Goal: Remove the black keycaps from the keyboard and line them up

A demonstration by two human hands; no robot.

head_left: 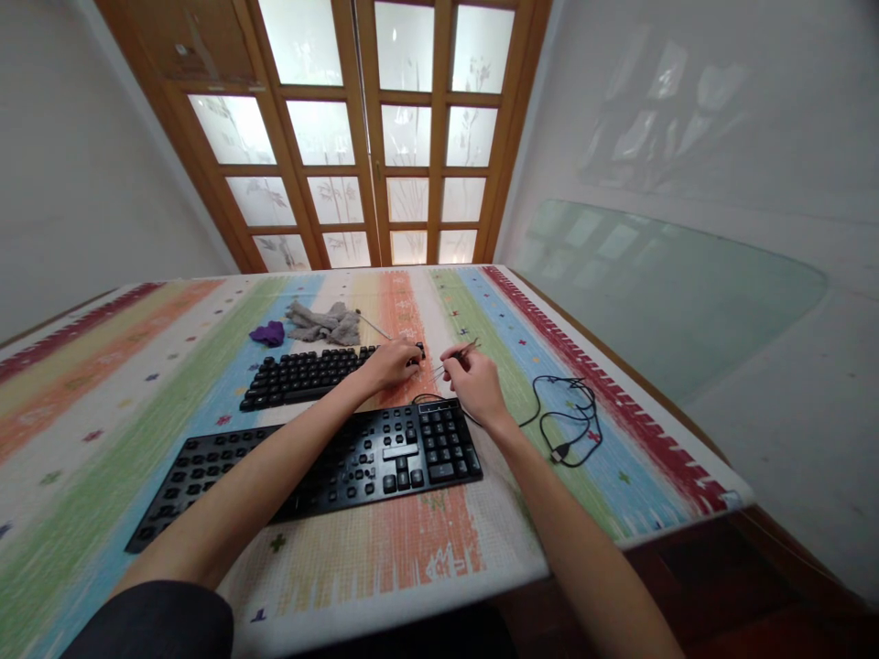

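Observation:
My left hand (396, 364) is closed, its fingers bent around a small black keycap (420, 350) at the right end of the loose keycaps. In my right hand (475, 380) is a thin wire keycap puller (439, 372), its prongs pointing left toward the other hand. Loose black keycaps (295, 373) lie in rows on the cloth. Nearer to me sits a black keyboard (226, 448), partly hidden under my left forearm. Many of its key positions are bare, while caps remain on the number pad (445, 444).
A grey cloth (326, 323) and a purple cloth (267, 334) lie beyond the keycaps, beside a thin rod (373, 324). The coiled black USB cable (569, 421) rests at right. A striped tablecloth (330, 567) covers the table; its right edge runs near a wall.

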